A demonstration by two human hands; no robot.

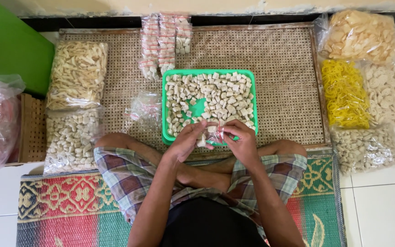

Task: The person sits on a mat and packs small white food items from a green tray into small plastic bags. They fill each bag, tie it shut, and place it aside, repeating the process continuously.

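Holding a small clear bag in both our left hand and right hand; sealed packets lie at 12 o'clock, green tray mostly full.

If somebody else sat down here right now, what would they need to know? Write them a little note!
Left hand and right hand: together they hold a small clear bag with a few pale cracker pieces in it, over the near edge of the green tray.
Things: the tray, on the woven mat, is full of loose pale pieces. Empty clear bags lie left of it.
Done: filled small packets lie in rows beyond the tray.
Left: most pieces in the tray are unbagged. Whether the held bag is full, I cannot tell.
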